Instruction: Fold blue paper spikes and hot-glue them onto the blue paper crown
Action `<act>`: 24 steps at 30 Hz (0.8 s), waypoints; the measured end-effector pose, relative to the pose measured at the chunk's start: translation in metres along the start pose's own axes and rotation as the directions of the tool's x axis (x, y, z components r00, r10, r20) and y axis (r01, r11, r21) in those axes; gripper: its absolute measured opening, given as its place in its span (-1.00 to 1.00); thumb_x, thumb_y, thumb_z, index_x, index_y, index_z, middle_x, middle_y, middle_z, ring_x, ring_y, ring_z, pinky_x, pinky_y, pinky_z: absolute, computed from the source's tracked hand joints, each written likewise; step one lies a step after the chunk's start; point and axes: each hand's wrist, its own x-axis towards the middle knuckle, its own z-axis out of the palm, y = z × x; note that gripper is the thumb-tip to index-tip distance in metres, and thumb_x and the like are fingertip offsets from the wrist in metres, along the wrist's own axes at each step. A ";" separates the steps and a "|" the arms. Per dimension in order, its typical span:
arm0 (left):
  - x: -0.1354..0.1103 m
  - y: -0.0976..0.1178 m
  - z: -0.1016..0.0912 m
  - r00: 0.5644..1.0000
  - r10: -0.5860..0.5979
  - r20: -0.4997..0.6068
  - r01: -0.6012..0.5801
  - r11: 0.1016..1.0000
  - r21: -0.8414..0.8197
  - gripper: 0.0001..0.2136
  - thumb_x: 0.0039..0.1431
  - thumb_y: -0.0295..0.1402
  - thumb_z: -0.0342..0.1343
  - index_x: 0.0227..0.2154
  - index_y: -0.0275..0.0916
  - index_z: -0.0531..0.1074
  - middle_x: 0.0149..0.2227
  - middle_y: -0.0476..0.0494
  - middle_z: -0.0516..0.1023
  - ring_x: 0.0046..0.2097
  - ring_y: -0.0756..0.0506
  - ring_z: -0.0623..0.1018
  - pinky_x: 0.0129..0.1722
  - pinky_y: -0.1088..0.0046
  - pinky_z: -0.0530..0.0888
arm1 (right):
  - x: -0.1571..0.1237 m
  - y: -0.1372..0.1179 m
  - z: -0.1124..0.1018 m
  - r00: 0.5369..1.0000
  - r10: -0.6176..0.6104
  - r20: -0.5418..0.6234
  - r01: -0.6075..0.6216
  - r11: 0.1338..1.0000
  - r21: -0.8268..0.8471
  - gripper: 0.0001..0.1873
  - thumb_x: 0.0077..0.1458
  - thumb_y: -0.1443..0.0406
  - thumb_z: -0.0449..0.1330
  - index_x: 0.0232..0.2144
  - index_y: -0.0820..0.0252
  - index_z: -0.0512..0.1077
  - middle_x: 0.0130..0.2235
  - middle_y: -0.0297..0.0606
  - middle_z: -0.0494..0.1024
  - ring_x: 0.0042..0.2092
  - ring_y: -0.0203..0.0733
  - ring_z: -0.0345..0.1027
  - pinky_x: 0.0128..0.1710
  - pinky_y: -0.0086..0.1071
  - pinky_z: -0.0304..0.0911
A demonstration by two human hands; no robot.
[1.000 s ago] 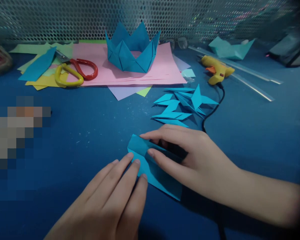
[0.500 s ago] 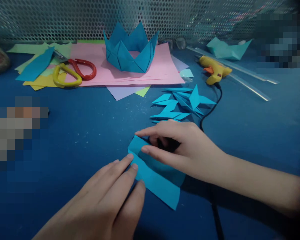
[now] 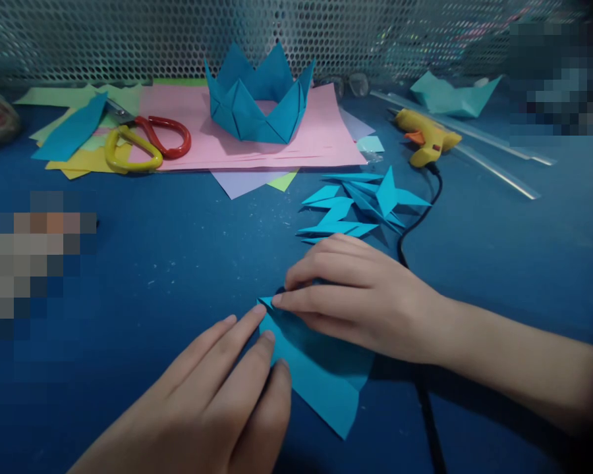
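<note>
A sheet of blue paper [image 3: 321,368] lies on the blue table, creased, its far-left corner folded over into a small point. My left hand [image 3: 217,388] rests along the sheet's left edge, fingers stretched out and pressing it down near that corner. At the folded corner, my right hand [image 3: 360,296] has its fingers drawn together on the paper, shading the sheet below. Just beyond it is a pile of folded blue paper pieces [image 3: 346,204]. Farther back, a blue folded paper crown [image 3: 257,118] stands on pink sheets [image 3: 178,99].
Scissors [image 3: 133,155] with red and yellow handles lie on coloured paper at the back left. A yellow glue gun [image 3: 425,135] with a black cord [image 3: 427,415] sits at the right, beside clear glue sticks [image 3: 499,171]. A pale green folded paper [image 3: 452,95] is behind it.
The sheet's far corner has been folded over towards me, and my right fingers have closed in on it. My left hand has barely moved.
</note>
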 end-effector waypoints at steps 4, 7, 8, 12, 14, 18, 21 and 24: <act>-0.004 0.002 0.003 1.000 -0.020 0.024 0.021 0.999 -0.036 -0.71 0.34 -0.53 -0.17 -0.07 -0.25 0.43 -0.02 -0.08 0.54 0.14 -0.18 0.42 0.11 0.23 0.31 | 0.000 0.000 -0.005 0.991 -0.130 0.024 0.132 0.982 -0.136 -0.57 0.42 0.40 -0.15 -0.23 0.21 0.53 -0.17 -0.24 0.62 -0.16 -0.19 0.39 -0.15 -0.28 0.23; -0.008 0.003 0.002 0.999 -0.002 0.047 0.004 0.999 -0.042 -0.69 0.33 -0.52 -0.15 0.03 -0.31 0.40 0.04 -0.16 0.49 0.13 -0.18 0.42 0.07 0.23 0.32 | 0.004 -0.002 -0.012 0.972 -0.193 0.131 0.216 0.959 -0.186 -0.47 0.42 0.43 -0.22 -0.28 0.22 0.55 -0.19 -0.24 0.64 -0.20 -0.21 0.43 -0.18 -0.29 0.23; -0.008 0.003 0.002 0.999 0.000 0.050 0.002 0.999 -0.042 -0.68 0.33 -0.51 -0.14 0.06 -0.33 0.37 0.07 -0.19 0.48 0.13 -0.18 0.41 0.05 0.24 0.33 | 0.005 -0.002 -0.014 0.964 -0.211 0.161 0.240 0.952 -0.189 -0.47 0.42 0.44 -0.21 -0.29 0.23 0.55 -0.21 -0.23 0.63 -0.21 -0.21 0.44 -0.18 -0.29 0.23; -0.007 0.003 -0.002 0.999 -0.002 0.042 0.003 1.000 -0.026 -0.67 0.34 -0.48 -0.13 0.09 -0.42 0.35 0.07 -0.26 0.46 0.09 -0.20 0.42 0.02 0.24 0.31 | 0.006 -0.001 -0.017 0.950 -0.242 0.199 0.278 0.944 -0.179 -0.48 0.42 0.44 -0.21 -0.28 0.26 0.55 -0.24 -0.22 0.63 -0.21 -0.21 0.44 -0.17 -0.28 0.22; -0.005 0.004 -0.002 0.999 -0.009 0.037 0.010 1.000 -0.019 -0.68 0.35 -0.45 -0.13 0.06 -0.44 0.36 0.06 -0.27 0.47 0.07 -0.21 0.43 0.01 0.23 0.30 | 0.005 0.000 -0.016 0.950 -0.253 0.183 0.283 0.945 -0.163 -0.48 0.43 0.43 -0.23 -0.26 0.30 0.54 -0.23 -0.20 0.63 -0.20 -0.21 0.43 -0.17 -0.28 0.23; -0.006 0.007 0.000 0.998 -0.062 0.030 0.063 0.998 -0.032 -0.66 0.35 -0.44 -0.13 0.12 -0.41 0.29 0.10 -0.28 0.45 0.11 -0.23 0.40 0.04 0.20 0.28 | 0.004 0.001 -0.013 0.957 -0.238 0.164 0.258 0.959 -0.117 -0.49 0.43 0.44 -0.24 -0.22 0.39 0.52 -0.22 -0.16 0.62 -0.19 -0.20 0.42 -0.16 -0.27 0.24; -0.006 0.009 0.001 0.993 -0.115 0.024 0.115 0.993 -0.001 -0.65 0.36 -0.40 -0.14 0.12 -0.41 0.30 0.10 -0.30 0.48 0.11 -0.24 0.39 0.04 0.20 0.26 | 0.004 0.000 -0.012 0.959 -0.235 0.159 0.254 0.961 -0.110 -0.50 0.42 0.44 -0.22 -0.23 0.39 0.52 -0.23 -0.16 0.61 -0.20 -0.19 0.42 -0.17 -0.26 0.24; -0.006 0.009 0.001 0.991 -0.128 0.046 0.127 0.991 0.037 -0.64 0.35 -0.35 -0.17 0.06 -0.44 0.34 0.08 -0.31 0.51 0.07 -0.24 0.39 0.01 0.20 0.25 | 0.004 0.001 -0.012 0.957 -0.241 0.164 0.260 0.959 -0.108 -0.52 0.42 0.45 -0.21 -0.24 0.40 0.52 -0.25 -0.15 0.60 -0.20 -0.18 0.42 -0.19 -0.26 0.25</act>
